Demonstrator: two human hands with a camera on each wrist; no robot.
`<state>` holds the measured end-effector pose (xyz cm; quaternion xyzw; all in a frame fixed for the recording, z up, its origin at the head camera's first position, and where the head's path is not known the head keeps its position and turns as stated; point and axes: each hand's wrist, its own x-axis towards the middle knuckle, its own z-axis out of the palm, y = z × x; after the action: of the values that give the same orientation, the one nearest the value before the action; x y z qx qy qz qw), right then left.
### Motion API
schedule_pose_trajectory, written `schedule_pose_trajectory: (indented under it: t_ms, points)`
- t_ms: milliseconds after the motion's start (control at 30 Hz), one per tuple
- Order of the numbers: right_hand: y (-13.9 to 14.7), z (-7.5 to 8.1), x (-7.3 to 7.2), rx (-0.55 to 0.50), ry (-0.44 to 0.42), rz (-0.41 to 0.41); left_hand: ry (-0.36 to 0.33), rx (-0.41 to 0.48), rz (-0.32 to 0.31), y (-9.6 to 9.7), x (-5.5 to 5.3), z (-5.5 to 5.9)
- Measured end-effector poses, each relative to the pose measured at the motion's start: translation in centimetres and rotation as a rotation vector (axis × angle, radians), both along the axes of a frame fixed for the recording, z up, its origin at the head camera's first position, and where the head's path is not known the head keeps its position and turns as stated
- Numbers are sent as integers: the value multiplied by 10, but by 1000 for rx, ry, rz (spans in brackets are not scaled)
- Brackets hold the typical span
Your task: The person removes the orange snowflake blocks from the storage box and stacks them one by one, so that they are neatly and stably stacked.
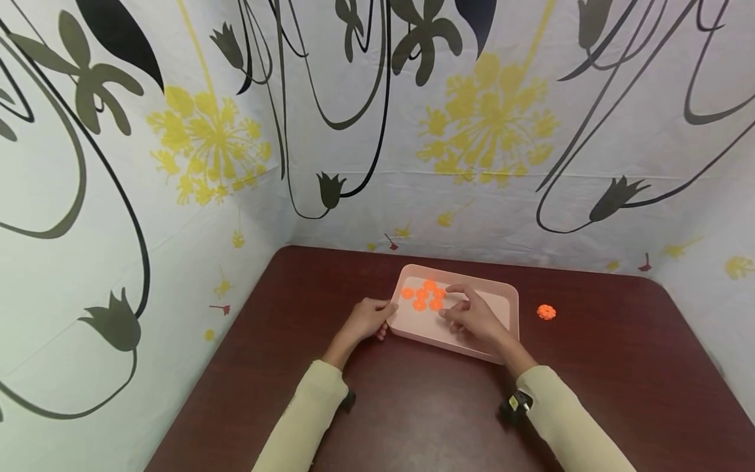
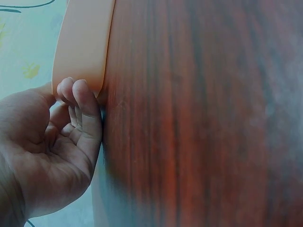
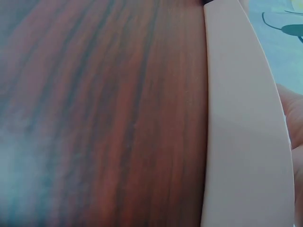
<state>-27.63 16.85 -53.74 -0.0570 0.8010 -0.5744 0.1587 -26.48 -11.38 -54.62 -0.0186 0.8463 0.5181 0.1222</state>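
Note:
A shallow pale pink tray [image 1: 454, 342] lies on the table with several small, flat, bright orange pieces [image 1: 420, 305] grouped in its left half. At the tray's left end, my left hand [image 1: 368, 318] grips the rim. The left wrist view shows the left hand's [image 2: 61, 137] curled fingers against the tray's corner [image 2: 85, 42]. Over the middle of the tray is my right hand [image 1: 472, 318], index finger and thumb spread apart beside the orange pieces, with nothing visible between them. In the right wrist view the tray's side wall [image 3: 246, 118] hides most of the right hand [image 3: 294, 123].
A round orange piece [image 1: 546, 312] with a scalloped edge lies on the dark red-brown table [image 1: 425, 406], right of the tray. A patterned white cloth [image 1: 366, 151] hangs behind the table and along its left side.

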Motion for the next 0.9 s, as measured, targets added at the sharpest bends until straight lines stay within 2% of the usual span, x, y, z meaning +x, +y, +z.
schedule_pose_trajectory:
  t_ms: [300,733,900]
  points:
    - [-8,-2,0,7,-3,-35,7,18,-21,1,0,2]
    - [-21,-7,-6,352,78,-117,7,10,-28,-1,1,3]
    - [-23,-11,-8,459,160,-118,8,14,-26,0,1,4]
